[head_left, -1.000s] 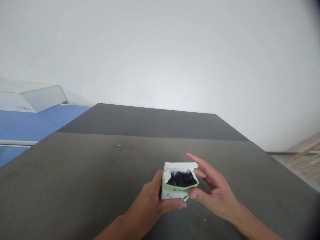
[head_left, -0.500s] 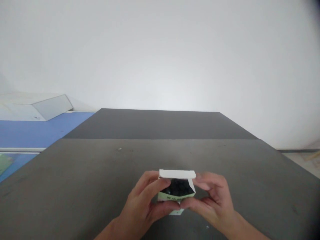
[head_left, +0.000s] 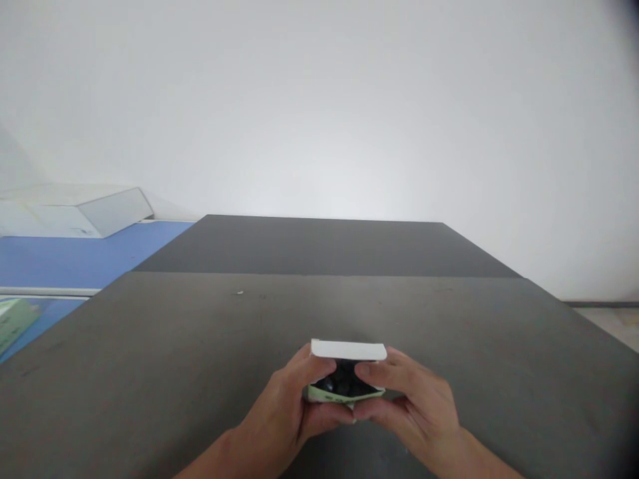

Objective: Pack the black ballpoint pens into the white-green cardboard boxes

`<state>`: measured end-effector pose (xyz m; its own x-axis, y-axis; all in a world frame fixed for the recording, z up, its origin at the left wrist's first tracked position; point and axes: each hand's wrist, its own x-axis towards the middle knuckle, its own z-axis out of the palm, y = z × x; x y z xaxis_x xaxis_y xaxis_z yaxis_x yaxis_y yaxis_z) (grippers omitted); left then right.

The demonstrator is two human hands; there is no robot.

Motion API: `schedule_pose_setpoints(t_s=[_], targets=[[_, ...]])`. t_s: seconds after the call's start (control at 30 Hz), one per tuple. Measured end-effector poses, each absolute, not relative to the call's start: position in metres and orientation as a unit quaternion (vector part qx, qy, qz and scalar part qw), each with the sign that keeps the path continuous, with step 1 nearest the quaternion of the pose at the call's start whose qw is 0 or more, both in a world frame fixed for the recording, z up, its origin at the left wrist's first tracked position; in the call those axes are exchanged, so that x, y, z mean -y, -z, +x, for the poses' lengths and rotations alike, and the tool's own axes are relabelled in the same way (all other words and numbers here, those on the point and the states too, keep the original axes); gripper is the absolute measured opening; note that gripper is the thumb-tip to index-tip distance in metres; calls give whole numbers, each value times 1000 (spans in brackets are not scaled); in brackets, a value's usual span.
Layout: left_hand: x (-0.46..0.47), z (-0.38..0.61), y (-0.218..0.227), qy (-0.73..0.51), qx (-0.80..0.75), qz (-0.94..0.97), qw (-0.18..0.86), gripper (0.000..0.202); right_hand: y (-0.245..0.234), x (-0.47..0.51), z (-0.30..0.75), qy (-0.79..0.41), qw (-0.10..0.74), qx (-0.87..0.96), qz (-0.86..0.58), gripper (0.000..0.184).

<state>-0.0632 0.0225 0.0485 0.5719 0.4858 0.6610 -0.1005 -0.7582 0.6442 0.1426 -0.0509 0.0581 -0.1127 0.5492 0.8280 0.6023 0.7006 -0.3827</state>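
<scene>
Dark tabletop (head_left: 449, 319), cardboard box (head_left: 348, 350) between hands (head_left: 277, 409) (head_left: 417, 399)

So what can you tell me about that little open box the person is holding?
It's a small paperboard carton, pale green and white, with its white lid flap raised along the far edge. Dark, lumpy pieces show inside. It sits tilted open, pinched between the left hand and right hand, whose thumbs partly cover the opening.

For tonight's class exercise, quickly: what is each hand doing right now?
Left hand: closed, holding the green-and-white box.
Right hand: closed, holding the same box from the other side.
</scene>
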Motion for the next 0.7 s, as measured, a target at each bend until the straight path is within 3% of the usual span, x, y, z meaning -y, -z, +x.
schedule_pose_setpoints(t_s=[0.1,0.27,0.33,0.47,0.7], targets=[[-23,-62,-43,-471,-118,818,308,41,-51,50,144,22,538,748,-387,33],[-22,-60,-44,-425,-148,829,331,35,-67,54,150,-23,572,700,-427,77],[-22,-60,-47,-402,-158,831,349,36,-86,55,149,-55,535,703,-465,67],[-22,-61,-49,-368,-179,833,373,39,-112,52,140,-90,504,706,-490,23],[-21,-62,-39,-366,-192,819,397,34,-99,53,127,-45,510,734,-447,35]])
